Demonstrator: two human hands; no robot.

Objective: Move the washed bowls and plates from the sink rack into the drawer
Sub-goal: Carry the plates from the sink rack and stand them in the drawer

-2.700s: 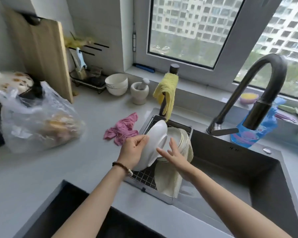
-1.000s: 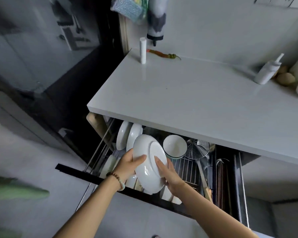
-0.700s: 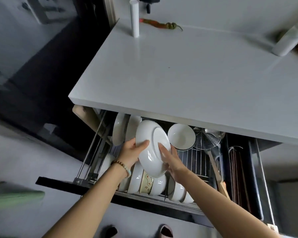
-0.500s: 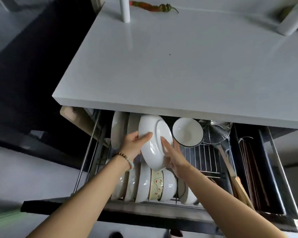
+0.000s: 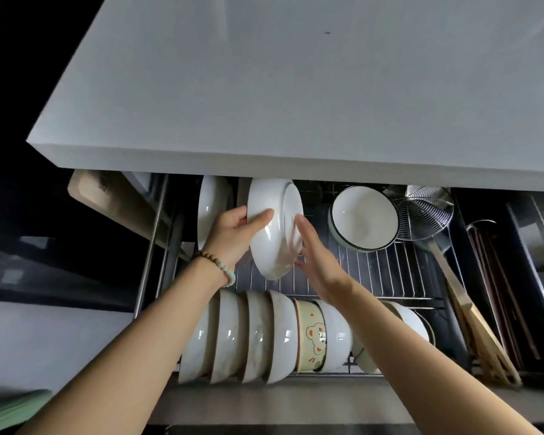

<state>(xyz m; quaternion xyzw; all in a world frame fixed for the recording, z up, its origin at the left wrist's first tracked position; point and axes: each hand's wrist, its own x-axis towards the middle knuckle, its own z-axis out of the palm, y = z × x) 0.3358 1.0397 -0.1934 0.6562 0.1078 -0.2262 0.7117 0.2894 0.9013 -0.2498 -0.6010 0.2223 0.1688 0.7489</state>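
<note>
Plate point(image 5: 275, 227), glossy white, round, above wire rack point(image 5: 390, 273); left fingers point(image 5: 237, 213) grip rim, right fingers point(image 5: 305, 230) straight against underside.

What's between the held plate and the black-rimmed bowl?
Head view: the right hand, beside the plate, then bare wire rack up to the black-rimmed bowl.

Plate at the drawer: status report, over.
Copy: left hand grips plate by its rim, right hand flat against its underside. Plate on edge over wire rack, beside upright plate. Path clear; dark-rimmed bowl sits apart, right.
</note>
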